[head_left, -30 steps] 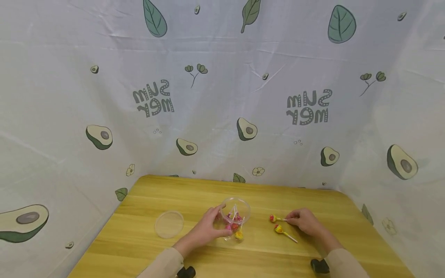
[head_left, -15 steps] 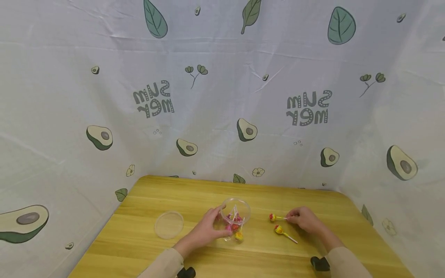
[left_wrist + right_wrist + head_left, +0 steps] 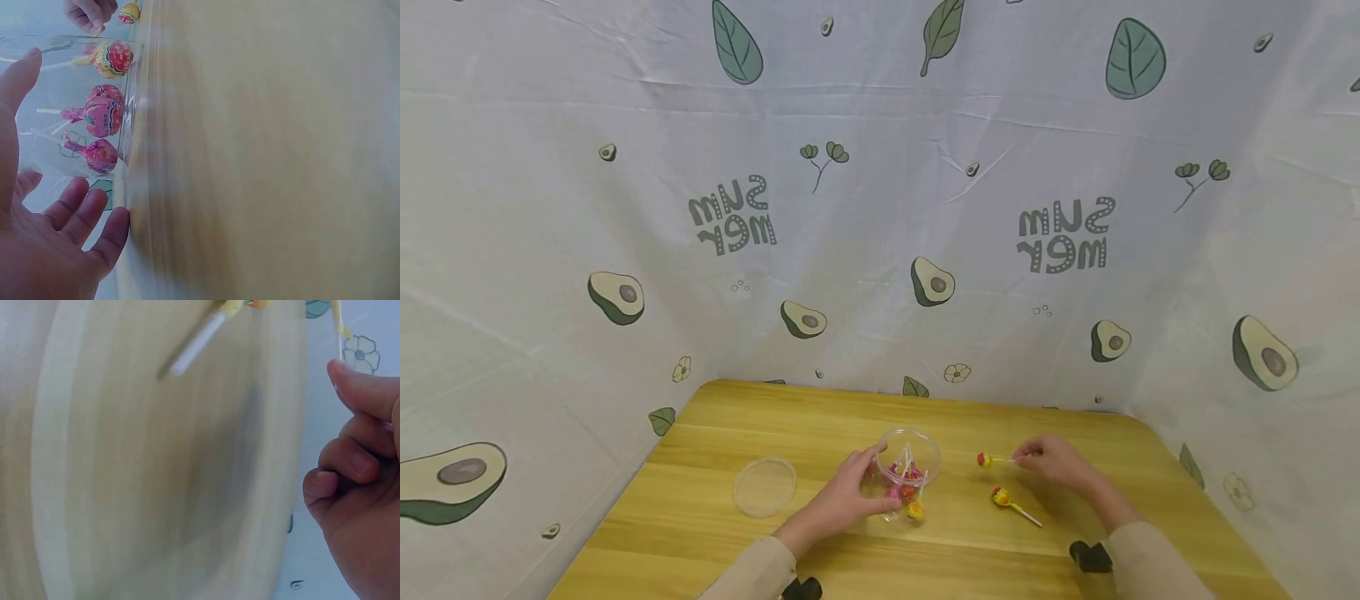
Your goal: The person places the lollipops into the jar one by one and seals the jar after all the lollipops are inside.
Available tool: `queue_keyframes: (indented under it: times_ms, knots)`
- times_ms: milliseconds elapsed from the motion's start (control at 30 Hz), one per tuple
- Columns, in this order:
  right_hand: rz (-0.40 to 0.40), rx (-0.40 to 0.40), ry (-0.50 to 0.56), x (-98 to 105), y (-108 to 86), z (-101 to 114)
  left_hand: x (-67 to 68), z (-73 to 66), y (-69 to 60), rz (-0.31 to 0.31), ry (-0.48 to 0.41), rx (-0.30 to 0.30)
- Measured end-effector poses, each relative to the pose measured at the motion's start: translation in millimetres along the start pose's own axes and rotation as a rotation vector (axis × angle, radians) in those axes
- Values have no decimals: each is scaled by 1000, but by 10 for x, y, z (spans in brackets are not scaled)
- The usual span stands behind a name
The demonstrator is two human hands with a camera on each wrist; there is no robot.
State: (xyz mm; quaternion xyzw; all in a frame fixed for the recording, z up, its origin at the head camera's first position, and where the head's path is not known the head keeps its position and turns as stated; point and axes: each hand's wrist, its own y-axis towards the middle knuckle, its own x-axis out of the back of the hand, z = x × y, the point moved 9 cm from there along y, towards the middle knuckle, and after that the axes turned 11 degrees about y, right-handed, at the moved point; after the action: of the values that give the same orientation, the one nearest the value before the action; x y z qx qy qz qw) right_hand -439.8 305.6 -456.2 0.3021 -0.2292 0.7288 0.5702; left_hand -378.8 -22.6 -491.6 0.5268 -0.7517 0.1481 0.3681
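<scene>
Tabletop (image 3: 955, 554) spreads to its far edge (image 3: 850, 394) beyond left hand (image 3: 845, 496), gripping cup (image 3: 928, 454), and right hand (image 3: 1054, 461), pinching lollipop (image 3: 987, 459).

The left sleeve (image 3: 752, 572) and the right sleeve (image 3: 1152, 562) are plain pale beige, ending near the wrist. A small, rounded black piece (image 3: 802, 588) shows beside the left, another black piece (image 3: 1091, 557) beside the right. The left hand (image 3: 841, 498) and right hand (image 3: 1057, 464) are bare.

Left hand (image 3: 844, 497) wide, right hand (image 3: 1057, 463) in a pinch
</scene>
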Motion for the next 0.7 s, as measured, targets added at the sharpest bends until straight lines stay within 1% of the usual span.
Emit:
queue_keyframes:
  times_ms: [300, 400, 700]
  knots:
    - [40, 46, 6, 63, 23, 203, 4, -5, 1, -3, -7, 6]
    - [42, 57, 16, 90, 34, 276, 1, -4, 5, -6, -13, 4]
    - [64, 91, 0, 150, 42, 552, 1, -15, 13, -19, -10, -8]
